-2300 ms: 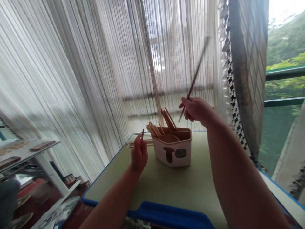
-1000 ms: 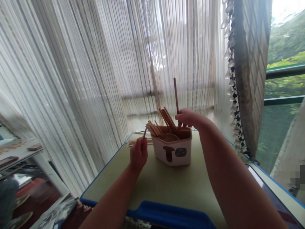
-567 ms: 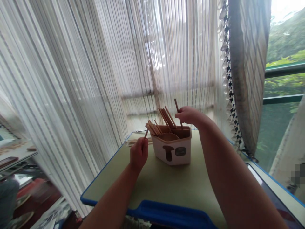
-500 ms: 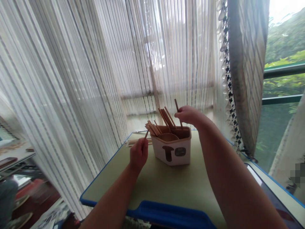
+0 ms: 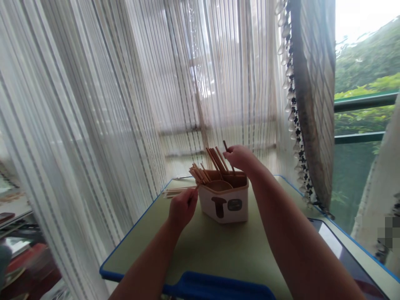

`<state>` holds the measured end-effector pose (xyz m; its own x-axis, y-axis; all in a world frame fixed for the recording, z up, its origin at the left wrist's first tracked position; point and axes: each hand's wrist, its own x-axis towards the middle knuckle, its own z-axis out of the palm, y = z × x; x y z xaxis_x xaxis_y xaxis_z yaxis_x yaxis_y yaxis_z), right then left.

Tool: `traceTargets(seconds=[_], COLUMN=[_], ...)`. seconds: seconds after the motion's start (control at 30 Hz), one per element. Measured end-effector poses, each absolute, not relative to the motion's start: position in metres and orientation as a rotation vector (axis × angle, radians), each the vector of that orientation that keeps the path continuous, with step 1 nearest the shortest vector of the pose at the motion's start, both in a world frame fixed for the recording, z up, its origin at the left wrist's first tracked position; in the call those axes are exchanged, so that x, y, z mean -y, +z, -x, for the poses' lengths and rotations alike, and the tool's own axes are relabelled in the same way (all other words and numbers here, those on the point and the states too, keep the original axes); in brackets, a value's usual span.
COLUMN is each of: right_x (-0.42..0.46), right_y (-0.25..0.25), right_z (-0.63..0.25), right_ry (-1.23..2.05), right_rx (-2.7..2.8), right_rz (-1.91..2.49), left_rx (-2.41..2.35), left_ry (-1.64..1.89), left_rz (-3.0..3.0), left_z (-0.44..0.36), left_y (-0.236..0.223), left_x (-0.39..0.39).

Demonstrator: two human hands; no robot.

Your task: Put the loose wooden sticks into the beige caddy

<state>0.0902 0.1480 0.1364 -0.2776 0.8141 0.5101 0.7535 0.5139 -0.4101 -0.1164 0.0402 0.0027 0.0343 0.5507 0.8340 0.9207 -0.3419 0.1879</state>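
A white container [image 5: 206,208] with a brown rim and compartments stands on the table. Pale chopsticks [image 5: 200,174] lean in its left compartment, and darker brown chopsticks [image 5: 215,158] rise from the back one. My right hand [image 5: 242,158], above the back right of the container, pinches a dark chopstick [image 5: 225,145] whose lower end reaches into the back compartment. Close to the left side of the container, my left hand [image 5: 183,209] is closed round a thin chopstick [image 5: 197,187]; most of it is hidden by the fingers, and its tip is by the rim.
More pale chopsticks [image 5: 176,191] lie on the green table [image 5: 140,241] behind my left hand. A dark, shiny flat panel [image 5: 337,246] lies along the right side. A blue tray edge [image 5: 218,285] borders the front. Striped curtains [image 5: 125,104] hang behind and left.
My right hand and the dark chopstick have moved slightly left and lower. In my left hand, the chopstick shows less and lies closer to the container's rim. The view has shifted a little.
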Motion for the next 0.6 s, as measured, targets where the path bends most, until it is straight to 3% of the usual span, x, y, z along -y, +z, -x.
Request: traceTargets(seconds=[0.3, 0.6], right_x=[-0.141, -0.115], right_y=[0.134, 0.157], right_z=[-0.081, -0.101], right_ry=[0.080, 0.089], right_rx=[2.069, 1.785], right_rz=[1.362, 1.090], left_rx=[1.469, 1.081], left_ry=[-1.203, -1.745], left_rz=[1.960, 1.546], left_z=[0.118, 0.124], left_y=[-0.003, 0.001], left_x=[-0.043, -0.037])
